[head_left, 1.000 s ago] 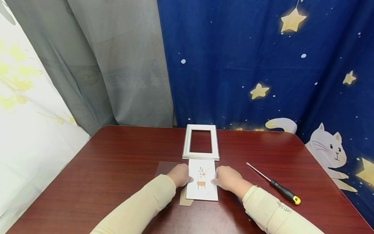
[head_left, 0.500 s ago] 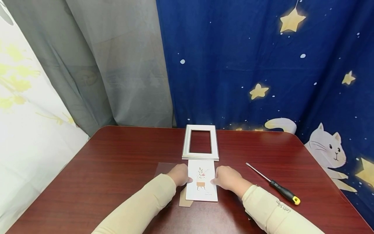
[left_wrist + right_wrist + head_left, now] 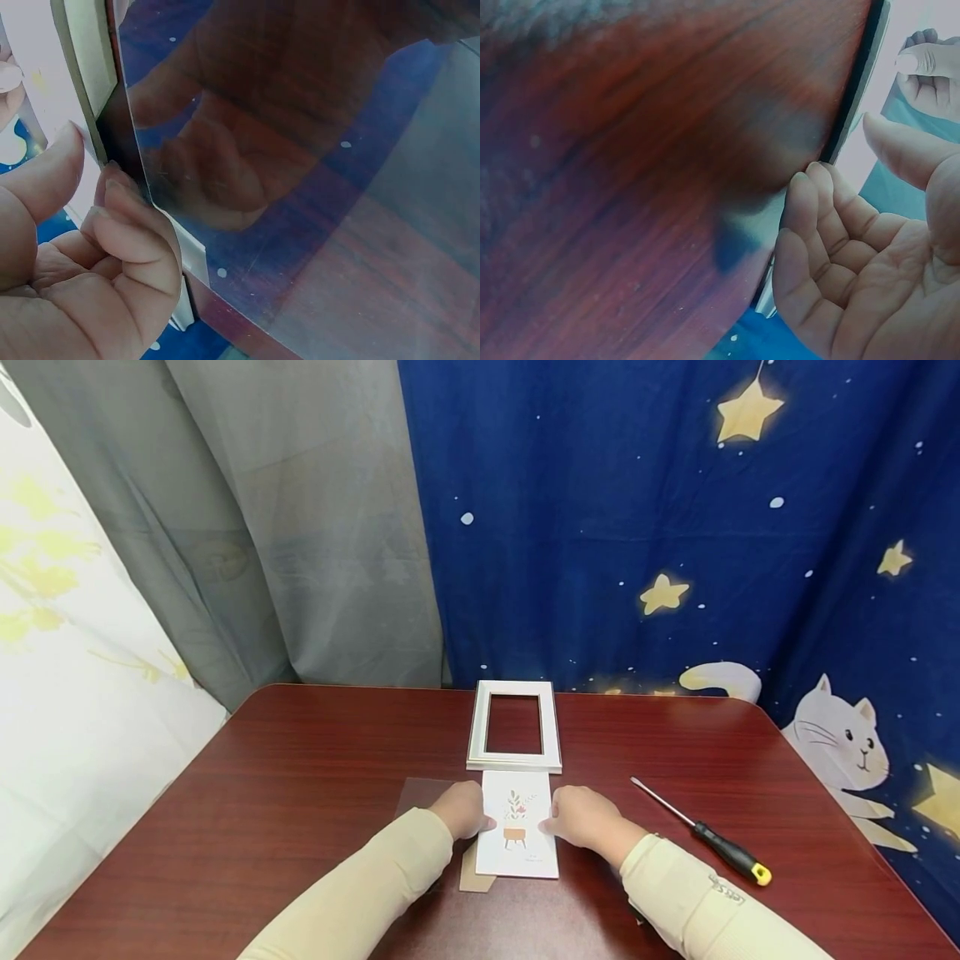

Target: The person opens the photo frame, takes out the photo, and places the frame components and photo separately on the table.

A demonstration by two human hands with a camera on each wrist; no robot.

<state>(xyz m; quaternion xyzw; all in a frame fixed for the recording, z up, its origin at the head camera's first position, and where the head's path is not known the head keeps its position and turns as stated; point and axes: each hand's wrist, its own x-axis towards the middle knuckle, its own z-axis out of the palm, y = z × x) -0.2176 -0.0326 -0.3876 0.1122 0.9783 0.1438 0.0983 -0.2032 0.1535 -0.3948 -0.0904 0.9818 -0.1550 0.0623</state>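
A white picture card (image 3: 516,852) printed with a potted plant lies in front of the person, its far end close to the white picture frame (image 3: 476,727). The left hand (image 3: 461,810) pinches the card's left edge, thumb on top and curled fingers at the side. On the opposite edge, the right hand (image 3: 585,817) pinches it the same way, its thumb (image 3: 907,150) over the white face. A beige piece (image 3: 475,875) sticks out from under the card at the lower left. Beside the left fingers lies a clear sheet (image 3: 337,187), partly hidden by that hand in the head view.
To the right of the right hand lies a screwdriver (image 3: 723,847) with a black and yellow handle, its tip pointing away to the left. Everything rests on a dark red wooden table (image 3: 315,752). Grey and blue curtains (image 3: 562,527) hang behind the far edge.
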